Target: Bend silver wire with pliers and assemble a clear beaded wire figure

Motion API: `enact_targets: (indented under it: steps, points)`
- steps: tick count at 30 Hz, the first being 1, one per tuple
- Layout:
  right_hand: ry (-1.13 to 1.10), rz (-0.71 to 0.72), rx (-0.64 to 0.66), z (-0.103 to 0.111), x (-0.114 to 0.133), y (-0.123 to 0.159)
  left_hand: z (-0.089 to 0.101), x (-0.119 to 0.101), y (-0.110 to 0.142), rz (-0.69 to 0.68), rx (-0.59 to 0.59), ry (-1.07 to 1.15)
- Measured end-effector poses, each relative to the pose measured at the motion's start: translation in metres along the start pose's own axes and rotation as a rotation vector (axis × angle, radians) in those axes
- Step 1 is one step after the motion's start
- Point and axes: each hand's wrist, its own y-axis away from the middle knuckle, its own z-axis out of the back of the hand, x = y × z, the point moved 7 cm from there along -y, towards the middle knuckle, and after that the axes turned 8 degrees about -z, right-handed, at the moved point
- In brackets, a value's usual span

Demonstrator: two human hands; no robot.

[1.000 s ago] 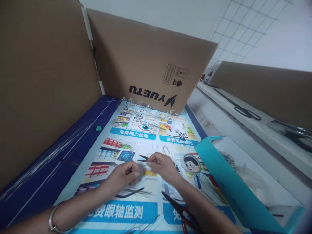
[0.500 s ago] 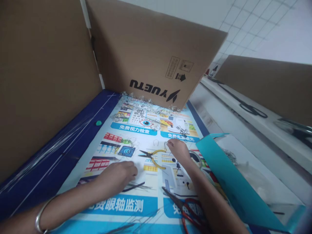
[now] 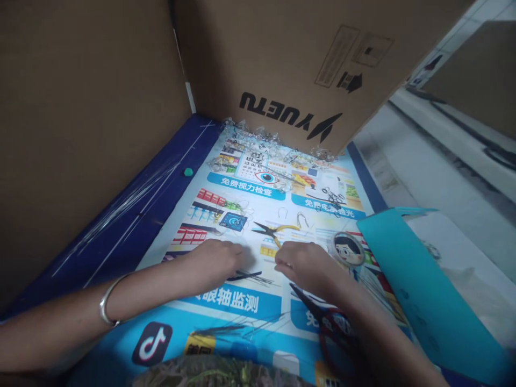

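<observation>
My left hand point(image 3: 217, 262) rests knuckles-up on a printed poster point(image 3: 226, 306), fingers curled and pressed together over the end of a bundle of thin dark wires point(image 3: 248, 277). Whatever it pinches is hidden. My right hand point(image 3: 307, 266) lies close beside it, fingers curled, its fingertips just below yellow-handled pliers point(image 3: 278, 231) that lie on the poster. I cannot make out what the right fingers hold. A silver bangle point(image 3: 105, 306) circles my left wrist. Two small wire hooks point(image 3: 301, 219) lie beyond the pliers.
Red-handled scissors point(image 3: 324, 317) lie under my right forearm. A tape roll point(image 3: 349, 248) and a teal paper bag point(image 3: 403, 279) sit at the right. Clear beads point(image 3: 250, 131) pile against a cardboard wall point(image 3: 290, 59). Black rings point(image 3: 332, 196), a green pin point(image 3: 188, 172) and long wires point(image 3: 129, 201) lie around.
My right hand has drawn back from the wire hooks to beside my left hand. The left hand has stayed pressed on the poster. The view has tipped down and closer.
</observation>
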Motion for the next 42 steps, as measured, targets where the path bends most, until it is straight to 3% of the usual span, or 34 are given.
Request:
enact_targets:
  steps: [3,9,13,25,34,42]
  points:
    - [0.043,0.122,0.07,-0.012,0.021,0.006,-0.008,-0.005,0.0,-0.076,0.124,-0.171]
    - [0.012,0.244,0.07,-0.018,0.052,0.022,-0.011,-0.008,0.001,-0.124,0.211,-0.232]
    - [-0.051,0.328,0.085,-0.03,0.078,0.032,-0.012,-0.002,0.001,-0.081,0.215,-0.214]
    - [-0.043,0.298,0.068,-0.056,0.116,0.033,-0.013,-0.008,0.001,-0.17,0.193,-0.227]
    - [0.186,0.336,-0.029,-0.058,0.139,0.047,-0.007,-0.017,0.003,-0.169,0.21,-0.212]
    - [0.245,0.264,0.064,-0.062,0.147,0.036,-0.006,-0.021,0.004,-0.196,0.198,-0.298]
